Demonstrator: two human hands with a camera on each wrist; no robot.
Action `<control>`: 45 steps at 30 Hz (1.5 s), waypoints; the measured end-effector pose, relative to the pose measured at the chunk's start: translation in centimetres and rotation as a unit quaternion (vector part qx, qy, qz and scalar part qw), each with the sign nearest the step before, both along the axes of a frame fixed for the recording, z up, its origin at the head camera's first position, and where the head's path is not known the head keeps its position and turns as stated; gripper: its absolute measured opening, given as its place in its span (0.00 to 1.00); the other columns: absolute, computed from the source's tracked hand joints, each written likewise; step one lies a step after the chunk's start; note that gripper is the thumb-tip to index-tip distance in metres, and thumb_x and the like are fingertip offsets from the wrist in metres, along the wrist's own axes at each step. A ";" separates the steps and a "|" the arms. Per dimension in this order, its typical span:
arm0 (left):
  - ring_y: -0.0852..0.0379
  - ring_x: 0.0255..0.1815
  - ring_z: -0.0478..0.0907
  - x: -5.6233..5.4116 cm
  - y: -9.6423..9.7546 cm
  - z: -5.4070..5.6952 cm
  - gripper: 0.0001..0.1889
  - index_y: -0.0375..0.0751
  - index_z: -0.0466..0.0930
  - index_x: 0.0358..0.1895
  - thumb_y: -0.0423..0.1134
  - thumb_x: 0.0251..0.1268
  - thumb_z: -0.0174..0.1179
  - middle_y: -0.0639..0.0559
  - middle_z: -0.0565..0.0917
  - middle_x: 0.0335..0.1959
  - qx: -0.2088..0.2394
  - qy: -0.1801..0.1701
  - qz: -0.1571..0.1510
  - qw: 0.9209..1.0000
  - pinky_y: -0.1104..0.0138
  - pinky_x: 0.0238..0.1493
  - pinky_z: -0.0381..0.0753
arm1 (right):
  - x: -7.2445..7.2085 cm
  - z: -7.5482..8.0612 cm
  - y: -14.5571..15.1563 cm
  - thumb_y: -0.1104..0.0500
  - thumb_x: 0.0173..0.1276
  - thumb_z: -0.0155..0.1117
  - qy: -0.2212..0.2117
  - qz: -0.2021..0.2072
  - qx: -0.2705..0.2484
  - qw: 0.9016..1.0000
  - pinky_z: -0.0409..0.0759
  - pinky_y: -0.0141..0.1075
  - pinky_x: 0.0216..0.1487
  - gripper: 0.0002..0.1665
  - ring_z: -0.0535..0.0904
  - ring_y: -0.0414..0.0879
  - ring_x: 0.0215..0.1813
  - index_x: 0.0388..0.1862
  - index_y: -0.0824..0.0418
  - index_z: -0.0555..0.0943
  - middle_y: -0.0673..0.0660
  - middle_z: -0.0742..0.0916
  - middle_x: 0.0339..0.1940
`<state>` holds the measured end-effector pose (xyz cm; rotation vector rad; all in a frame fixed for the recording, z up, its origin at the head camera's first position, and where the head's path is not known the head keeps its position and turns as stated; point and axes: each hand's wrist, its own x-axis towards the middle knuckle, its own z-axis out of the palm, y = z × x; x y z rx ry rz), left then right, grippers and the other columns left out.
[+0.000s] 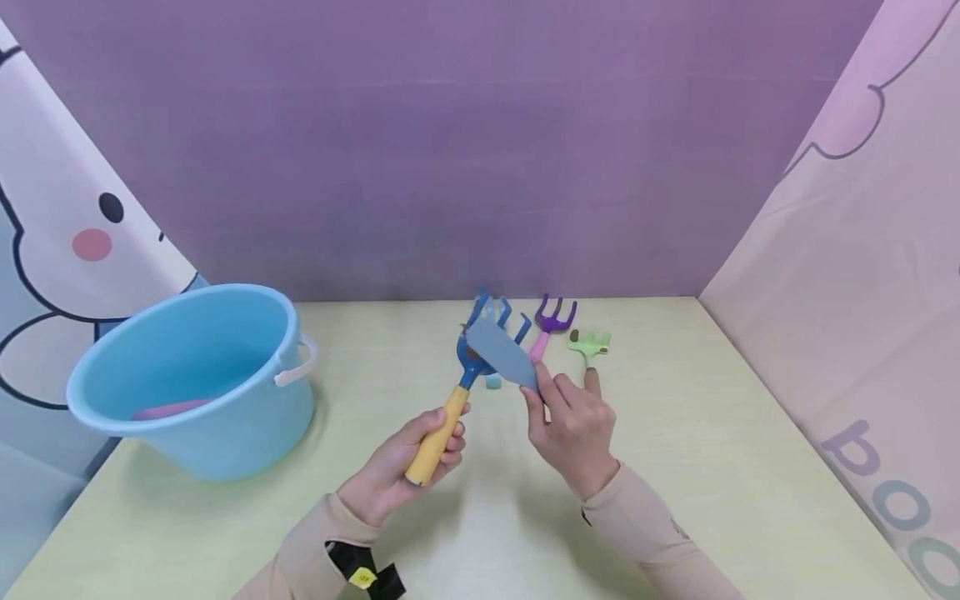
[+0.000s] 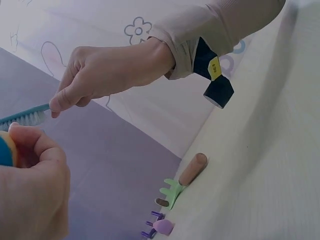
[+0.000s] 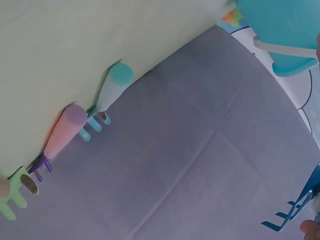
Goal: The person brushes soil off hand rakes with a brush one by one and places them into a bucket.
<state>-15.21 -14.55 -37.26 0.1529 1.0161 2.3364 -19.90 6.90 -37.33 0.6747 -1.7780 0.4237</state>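
My left hand grips the yellow handle of a small blue hand rake, tilted with its tines pointing up and away. Between fingers and thumb, my right hand pinches one end of a flat blue brush. The brush back overlaps the rake head in the head view, where a brown patch shows near the base of the tines. White bristles face down toward the rake in the left wrist view. At the right wrist view's edge, the blue tines are beside a fingertip.
A light blue bucket with a white handle stands at left, a pinkish thing inside. On the table behind my hands lie a purple rake, a green rake with brown spots, and a light blue rake with a white handle.
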 end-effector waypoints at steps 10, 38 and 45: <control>0.65 0.32 0.68 -0.1 -0.2 -0.1 0.14 0.42 0.59 0.55 0.42 0.71 0.43 0.54 0.69 0.35 0.026 -0.008 -0.001 1.000 0.79 0.33 0.70 | -0.1 -0.2 0.4 0.52 0.68 0.50 0.016 -0.018 0.014 1.000 0.53 0.30 0.10 0.21 0.60 0.41 0.10 0.39 0.67 0.83 0.54 0.77 0.13; 0.65 0.31 0.69 -0.4 -0.5 -0.2 0.17 0.42 0.55 0.58 0.43 0.72 0.42 0.55 0.71 0.35 0.041 -0.020 0.003 0.999 0.78 0.35 0.71 | 0.0 0.2 0.7 0.53 0.68 0.54 -0.016 0.057 -0.066 0.996 0.60 0.26 0.12 0.21 0.63 0.39 0.13 0.38 0.72 0.82 0.55 0.75 0.15; 0.65 0.31 0.68 -0.6 -0.2 -0.2 0.18 0.42 0.53 0.59 0.43 0.71 0.42 0.54 0.69 0.36 0.031 -0.025 -0.002 0.999 0.78 0.34 0.70 | 0.3 0.6 -0.3 0.52 0.69 0.52 -0.038 0.093 -0.075 0.992 0.60 0.26 0.13 0.23 0.64 0.38 0.15 0.37 0.72 0.81 0.54 0.75 0.14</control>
